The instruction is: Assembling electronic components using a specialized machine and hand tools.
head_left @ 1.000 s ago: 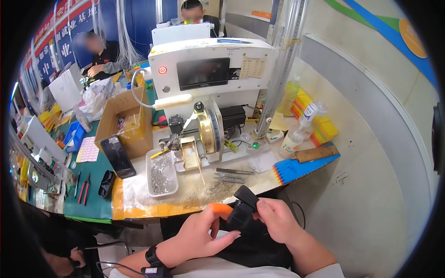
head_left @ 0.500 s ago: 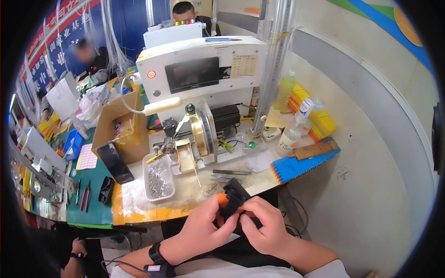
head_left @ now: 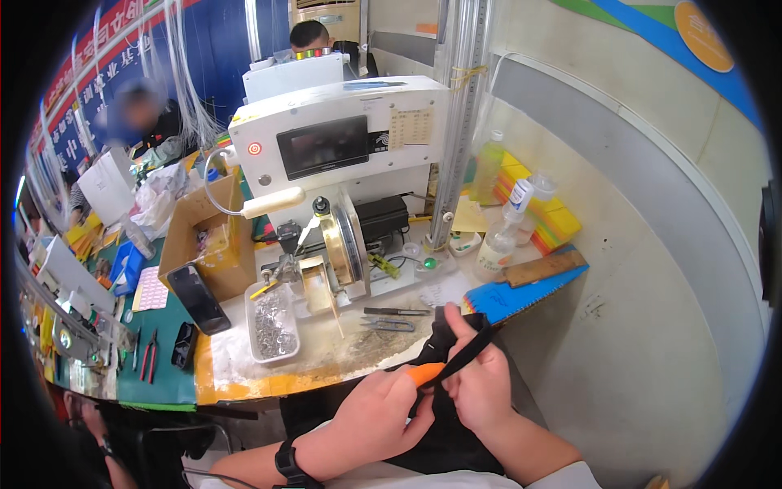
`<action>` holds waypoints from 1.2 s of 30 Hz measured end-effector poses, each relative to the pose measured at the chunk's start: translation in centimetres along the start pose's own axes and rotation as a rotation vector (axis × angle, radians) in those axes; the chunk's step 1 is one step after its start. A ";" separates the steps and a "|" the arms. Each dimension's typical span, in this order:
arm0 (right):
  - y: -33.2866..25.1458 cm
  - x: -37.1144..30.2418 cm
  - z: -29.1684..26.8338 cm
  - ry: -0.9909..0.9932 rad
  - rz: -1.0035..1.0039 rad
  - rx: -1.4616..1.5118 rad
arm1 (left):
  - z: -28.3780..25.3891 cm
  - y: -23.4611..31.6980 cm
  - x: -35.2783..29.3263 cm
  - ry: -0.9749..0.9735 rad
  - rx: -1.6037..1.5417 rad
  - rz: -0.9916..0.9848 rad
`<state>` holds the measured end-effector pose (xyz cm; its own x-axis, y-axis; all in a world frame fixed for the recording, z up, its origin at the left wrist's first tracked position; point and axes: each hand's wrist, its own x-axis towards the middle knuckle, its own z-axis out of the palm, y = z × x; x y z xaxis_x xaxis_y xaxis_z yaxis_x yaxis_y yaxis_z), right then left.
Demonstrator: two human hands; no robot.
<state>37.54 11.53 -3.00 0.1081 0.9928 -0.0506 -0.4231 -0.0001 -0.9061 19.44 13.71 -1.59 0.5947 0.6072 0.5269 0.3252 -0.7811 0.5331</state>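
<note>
In front of my body, over the table's near edge, my left hand [head_left: 373, 417] and my right hand [head_left: 482, 393] hold a black strap [head_left: 466, 355] between them. The left fingers pinch its lower end. A bright orange piece [head_left: 425, 374] shows at those fingertips; I cannot tell whether it covers a finger or is held. My right hand grips the strap with one finger raised beside its upper loop. A black band with a cable circles my left wrist. Just beyond the hands, dark tweezers [head_left: 397, 311] and small snips [head_left: 387, 324] lie on the worktop.
A white machine [head_left: 342, 98] with a dark screen and brass wheel fills the table's middle. Left of it are a clear tub [head_left: 274, 326] of small metal parts, a phone [head_left: 198, 299] and a cardboard box [head_left: 228, 236]. Bottles and a blue pad [head_left: 521, 285] stand right.
My right hand has moved up and right, drawing the black strap out into a longer loop. One right finger now points upward. My left hand keeps its pinch. The view has shifted slightly.
</note>
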 end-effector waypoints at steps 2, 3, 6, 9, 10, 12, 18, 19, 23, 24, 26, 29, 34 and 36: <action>-1.5 -0.4 0.5 0.090 0.021 0.070 | 0.4 0.3 -0.2 -0.058 -0.025 -0.039; -2.4 -0.5 0.6 0.085 0.072 0.231 | 0.6 0.4 -0.3 -0.116 -0.043 -0.084; -2.1 -0.2 -0.1 -0.195 0.025 0.617 | 0.9 0.8 -0.4 -0.138 -0.132 -0.126; -1.8 -0.5 0.4 -0.111 -0.076 0.370 | 0.4 1.7 0.2 -0.199 -0.203 -0.237; -2.0 -0.5 0.5 -0.109 -0.079 0.367 | 0.4 1.9 0.2 -0.199 -0.205 -0.233; -2.4 -0.2 1.0 -0.356 -0.197 0.403 | 0.2 1.9 0.3 -0.157 -0.279 -0.197; -4.7 1.2 1.4 -0.366 -0.288 0.361 | -0.6 3.2 0.1 -0.212 -0.388 -0.294; -5.3 1.4 1.7 -0.343 -0.313 0.333 | -0.8 3.2 0.2 -0.215 -0.387 -0.287; -5.0 2.2 3.5 -0.236 -0.337 0.219 | -1.0 3.3 -0.5 -0.090 -0.604 -0.281; -5.2 2.2 3.5 -0.290 -0.269 0.134 | -1.0 3.5 -0.6 0.001 -0.827 -0.332; -3.5 2.6 2.2 -0.350 -0.305 -0.133 | -1.5 3.0 -0.9 -0.060 -0.653 -0.207; -3.0 2.5 1.0 -0.356 -0.383 -0.414 | -0.9 2.9 -1.0 0.064 -1.021 -0.155; -2.5 3.6 0.9 -0.163 -0.589 -0.963 | -1.5 2.6 -1.5 -0.135 -0.569 -0.070; -2.1 3.8 1.1 -0.009 -0.623 -1.209 | -1.7 3.1 -0.5 -0.220 -0.488 -0.023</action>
<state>37.86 15.40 -0.81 -0.0175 0.8672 0.4977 0.7402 0.3459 -0.5766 18.88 11.25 0.91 0.7487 0.5376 0.3879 -0.0086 -0.5772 0.8166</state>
